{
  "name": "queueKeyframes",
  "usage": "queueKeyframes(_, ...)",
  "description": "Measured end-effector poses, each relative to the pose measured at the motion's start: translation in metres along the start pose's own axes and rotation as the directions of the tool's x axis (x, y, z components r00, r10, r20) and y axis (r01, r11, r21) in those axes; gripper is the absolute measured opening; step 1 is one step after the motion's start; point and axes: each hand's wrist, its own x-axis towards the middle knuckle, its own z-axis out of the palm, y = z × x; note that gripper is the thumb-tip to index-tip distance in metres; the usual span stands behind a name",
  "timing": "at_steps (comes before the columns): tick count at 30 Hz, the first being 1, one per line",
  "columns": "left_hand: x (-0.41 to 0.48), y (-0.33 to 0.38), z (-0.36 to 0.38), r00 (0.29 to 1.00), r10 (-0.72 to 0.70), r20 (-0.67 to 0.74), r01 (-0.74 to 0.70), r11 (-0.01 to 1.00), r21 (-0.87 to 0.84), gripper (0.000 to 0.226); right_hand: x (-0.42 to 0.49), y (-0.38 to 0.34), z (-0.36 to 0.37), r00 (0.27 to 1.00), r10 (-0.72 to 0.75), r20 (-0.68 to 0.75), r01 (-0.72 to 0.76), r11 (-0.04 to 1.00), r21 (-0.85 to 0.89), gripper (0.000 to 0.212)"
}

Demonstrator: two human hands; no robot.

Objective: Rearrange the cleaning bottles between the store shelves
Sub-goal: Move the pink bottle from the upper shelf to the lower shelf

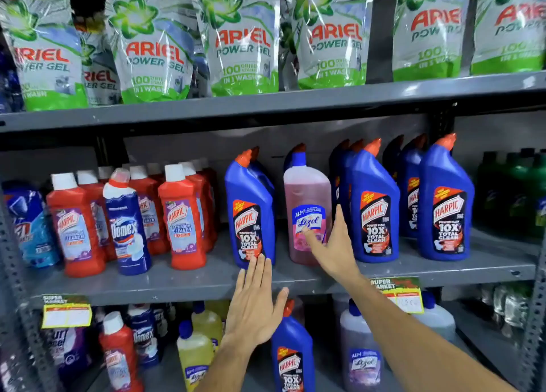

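My left hand (254,306) is spread flat, holding nothing, its fingertips brushing the foot of a blue Harpic bottle (251,211) labelled "10X Total Clean". My right hand (332,244) lies open around the lower right of the pink Lizol bottle (307,214), thumb on its label; I cannot tell if it grips. That Lizol stands on the grey metal middle shelf (192,285), whose front edge carries "Super Market" price tags (66,312). Left of the Lizol, past the Harpic, stand red Harpic bathroom cleaners (181,217) and a Domex (127,223); right of it, more blue Harpic bottles (373,205). Bare shelf shows before the Lizol. Above it, Ariel Power Gel pouches (239,37) line the top shelf.
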Motion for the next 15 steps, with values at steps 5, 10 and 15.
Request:
queueKeyframes(5,-0.001,0.001,0.001,1.0,0.007,-0.002,-0.006,0.998,0.06,0.07,0.01,0.0,0.007,1.0,0.024,-0.017,-0.025,0.999,-0.043,0.114)
queueKeyframes(10,-0.002,0.004,0.0,1.0,-0.018,-0.023,0.02,0.995,0.095,0.066,0.015,-0.002,0.008,0.993,0.034,-0.11,-0.041,0.997,-0.066,0.109)
queueKeyframes(15,-0.003,0.006,0.002,0.999,-0.028,-0.03,0.031,0.993,0.113,0.065,0.017,-0.009,0.012,0.993,0.047,-0.105,-0.061,0.989,-0.138,0.095)
